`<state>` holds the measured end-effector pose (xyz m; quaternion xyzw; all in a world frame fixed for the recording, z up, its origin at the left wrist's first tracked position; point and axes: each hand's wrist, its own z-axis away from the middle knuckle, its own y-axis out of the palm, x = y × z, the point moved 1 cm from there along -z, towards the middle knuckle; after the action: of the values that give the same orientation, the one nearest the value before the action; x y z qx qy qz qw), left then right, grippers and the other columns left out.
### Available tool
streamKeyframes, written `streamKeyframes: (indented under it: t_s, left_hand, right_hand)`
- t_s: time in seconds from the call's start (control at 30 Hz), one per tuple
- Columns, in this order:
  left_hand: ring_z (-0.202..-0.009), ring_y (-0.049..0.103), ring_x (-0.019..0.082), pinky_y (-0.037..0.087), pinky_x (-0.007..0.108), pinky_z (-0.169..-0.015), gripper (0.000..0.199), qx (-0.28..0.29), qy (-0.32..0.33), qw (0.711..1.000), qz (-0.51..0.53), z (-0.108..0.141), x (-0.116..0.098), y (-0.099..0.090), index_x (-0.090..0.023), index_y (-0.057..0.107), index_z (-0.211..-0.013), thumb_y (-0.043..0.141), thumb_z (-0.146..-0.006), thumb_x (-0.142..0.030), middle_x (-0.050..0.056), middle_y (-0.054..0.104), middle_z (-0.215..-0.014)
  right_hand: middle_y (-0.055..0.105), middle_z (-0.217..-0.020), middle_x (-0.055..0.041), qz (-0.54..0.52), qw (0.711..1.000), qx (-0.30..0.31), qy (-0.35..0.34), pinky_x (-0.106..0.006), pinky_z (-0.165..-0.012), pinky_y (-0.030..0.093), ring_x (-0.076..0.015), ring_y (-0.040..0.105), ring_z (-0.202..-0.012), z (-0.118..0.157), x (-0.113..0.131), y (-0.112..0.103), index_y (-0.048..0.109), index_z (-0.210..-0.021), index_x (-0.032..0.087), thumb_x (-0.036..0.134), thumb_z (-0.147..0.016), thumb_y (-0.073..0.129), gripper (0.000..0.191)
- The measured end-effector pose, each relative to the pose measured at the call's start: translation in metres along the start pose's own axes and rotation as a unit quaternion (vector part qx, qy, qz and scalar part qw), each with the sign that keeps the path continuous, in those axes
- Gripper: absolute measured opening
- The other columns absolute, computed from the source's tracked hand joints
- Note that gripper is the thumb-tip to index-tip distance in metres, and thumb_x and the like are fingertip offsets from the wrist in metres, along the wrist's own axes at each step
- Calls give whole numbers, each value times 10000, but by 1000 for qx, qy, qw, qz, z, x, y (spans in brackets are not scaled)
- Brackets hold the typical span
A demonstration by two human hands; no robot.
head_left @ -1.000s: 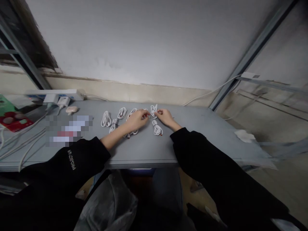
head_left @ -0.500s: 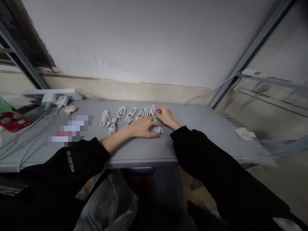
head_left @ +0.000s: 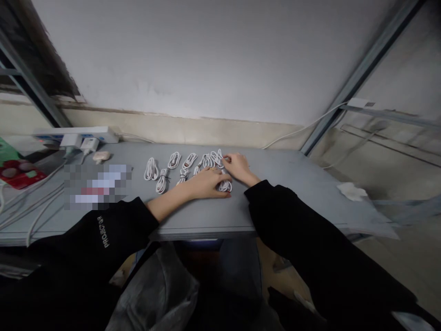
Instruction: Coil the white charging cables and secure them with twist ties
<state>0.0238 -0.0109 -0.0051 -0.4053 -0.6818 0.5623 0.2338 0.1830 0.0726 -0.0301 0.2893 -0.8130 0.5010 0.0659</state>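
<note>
My left hand rests low over the row of coiled white cables, thumb and fingers apart. Between its thumb and forefinger shows a coiled white cable lying on the table. My right hand is closed in a pinch at the right edge of a looped white cable at the back of the row. To the left lie more tied cable bundles, among them a white bundle, another coil and one bound with a dark tie. My left hand partly covers several bundles.
The grey table stands against a wall. A power strip with plugs, a pale pink case, a blurred-out item and a red object are at left. A crumpled white tissue lies at right.
The fingers of my left hand have shifted slightly over the bundles. My right hand stays nearly in place at the looped cable.
</note>
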Motion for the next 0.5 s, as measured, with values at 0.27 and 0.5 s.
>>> streamKeyframes:
  t_s: [0.27,0.5]
  left_hand:
    - [-781,570,220,420,359,-787,335,-25,-17,999,35,-1,0,-3,-188,640,-1044,622,-832,-447,42,620,-768]
    - [-814,573,208,424,338,-758,175,-48,-42,996,57,-1,-3,-10,-172,616,-911,597,-856,-337,66,643,-837]
  right_hand:
    - [669,-743,-64,10,999,-20,-31,-368,-770,400,-252,594,-819,5,7,-4,724,-905,216,352,-892,528,238]
    - [663,-704,-44,-38,999,-16,-20,-312,-620,332,-198,567,-657,11,15,-9,720,-880,227,441,-947,429,368]
